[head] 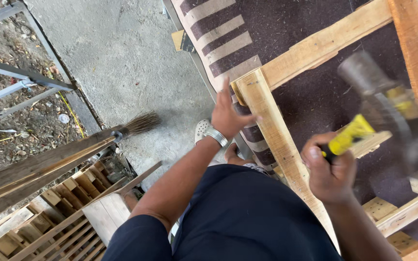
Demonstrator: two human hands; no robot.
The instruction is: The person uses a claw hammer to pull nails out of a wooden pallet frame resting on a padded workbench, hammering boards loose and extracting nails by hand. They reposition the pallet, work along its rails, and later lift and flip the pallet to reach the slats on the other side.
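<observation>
Over rough timber frame [272,125], left hand [227,116] fingers spread, right hand [329,174] gripping yellow-handled hammer [378,111]

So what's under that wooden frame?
Under the frame lies a dark board with pale stripes, dusted with sawdust. What the board rests on is hidden.

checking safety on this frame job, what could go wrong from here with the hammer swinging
The left hand braces the corner of the wooden frame, close to where the blurred, moving hammer is aimed, so a glancing blow could catch the fingers. The right hand grips the yellow handle near its end, so a slip may send it off line. A foot in a white perforated shoe stands just below the frame edge.
</observation>
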